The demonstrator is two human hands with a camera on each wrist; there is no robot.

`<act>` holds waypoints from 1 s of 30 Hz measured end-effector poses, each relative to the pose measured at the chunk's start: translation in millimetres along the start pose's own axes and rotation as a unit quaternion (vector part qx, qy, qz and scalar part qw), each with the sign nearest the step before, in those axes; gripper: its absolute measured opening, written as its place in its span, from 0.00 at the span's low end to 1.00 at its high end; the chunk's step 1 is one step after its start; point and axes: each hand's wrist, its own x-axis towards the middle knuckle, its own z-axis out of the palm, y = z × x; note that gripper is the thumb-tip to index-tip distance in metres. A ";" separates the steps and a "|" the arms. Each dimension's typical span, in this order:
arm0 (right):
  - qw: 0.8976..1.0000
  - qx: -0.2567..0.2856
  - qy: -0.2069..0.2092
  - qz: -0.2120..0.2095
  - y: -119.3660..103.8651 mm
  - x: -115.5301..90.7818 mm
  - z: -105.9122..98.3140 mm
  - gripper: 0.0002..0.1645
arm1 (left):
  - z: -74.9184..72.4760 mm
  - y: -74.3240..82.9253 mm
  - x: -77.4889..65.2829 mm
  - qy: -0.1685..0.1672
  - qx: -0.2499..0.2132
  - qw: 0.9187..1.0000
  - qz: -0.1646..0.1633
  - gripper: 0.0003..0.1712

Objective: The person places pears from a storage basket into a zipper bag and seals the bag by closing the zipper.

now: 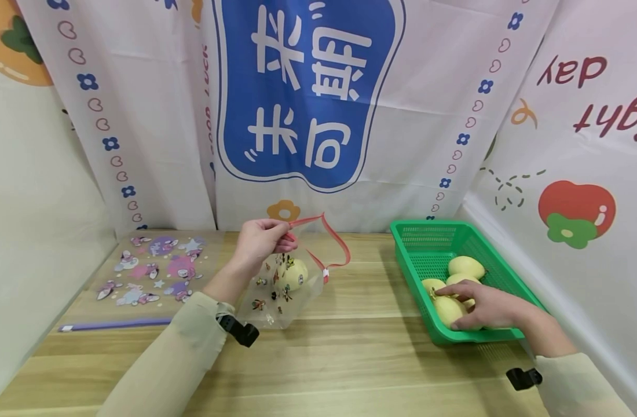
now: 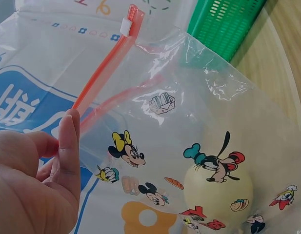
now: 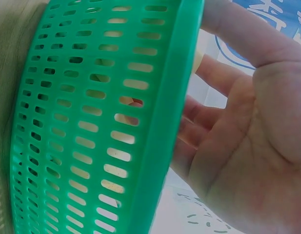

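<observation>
My left hand [image 1: 263, 243] pinches the red zip edge of a clear cartoon-print zip bag [image 2: 162, 136], whose mouth stands open. One pale yellow pear [image 1: 293, 274] lies inside the bag and shows through its printed side. On the right, my right hand [image 1: 487, 304] reaches over the near side of a green plastic basket [image 1: 409, 260]. Its thumb and fingers are round a yellow pear [image 1: 447, 311] there. In the right wrist view, the basket's slotted wall [image 3: 99, 117] hides the fingertips and most of the fruit.
More pears [image 1: 465, 266] lie in the basket around the right hand. Flat on the wooden table [image 1: 344, 359], at the left, is another printed bag [image 1: 157, 269] with a purple zip strip [image 1: 115, 324]. Printed white cloth [image 1: 417, 116] hangs behind the table.
</observation>
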 end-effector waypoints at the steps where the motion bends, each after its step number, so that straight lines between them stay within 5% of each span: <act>1: 1.000 0.000 -0.001 0.000 -0.2 0.0 -0.1 0.42 | -0.1 0.0 0.1 0.000 0.000 1.000 0.000 0.17; 20: 1.000 -0.016 0.004 0.005 -1.9 0.5 -0.8 0.44 | -1.0 -2.2 2.1 -0.002 -0.002 1.000 0.002 0.18; 30: 0.996 -0.005 0.091 -0.023 -5.5 -0.8 -8.2 0.41 | -0.5 -1.4 1.1 -0.004 0.000 1.000 -0.001 0.17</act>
